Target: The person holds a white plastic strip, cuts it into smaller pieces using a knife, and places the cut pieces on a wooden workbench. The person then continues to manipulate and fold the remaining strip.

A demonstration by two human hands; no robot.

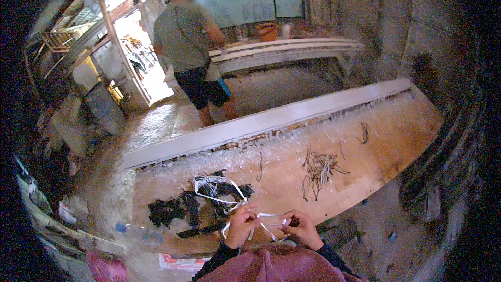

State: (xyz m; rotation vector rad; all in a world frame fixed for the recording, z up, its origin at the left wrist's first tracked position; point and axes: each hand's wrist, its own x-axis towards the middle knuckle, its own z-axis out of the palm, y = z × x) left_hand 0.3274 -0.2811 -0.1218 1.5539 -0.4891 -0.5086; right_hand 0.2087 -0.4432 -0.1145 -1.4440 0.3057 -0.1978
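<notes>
Close to the table's near edge, my left hand (241, 226) pinches a narrow white strap (267, 214). A short stretch of it runs across to my right hand (302, 228), whose thumb and fingers are closed on it. Some of the strap hangs in a loop below and between the hands. Another length leads off past my left hand into a loose loop over a tangled black bundle (167, 211) on the wooden table (365, 164). A long dark flat piece (200, 230) lies left of my left hand; its kind is unclear.
Thin wire-like strands (322, 169) lie in a heap to the right. A raised white board (271, 121) runs along the table's far edge. Beyond it a person (185, 42) stands at a long white bench (292, 51) with an orange bucket (267, 32). A clear bottle (141, 232) is at the left.
</notes>
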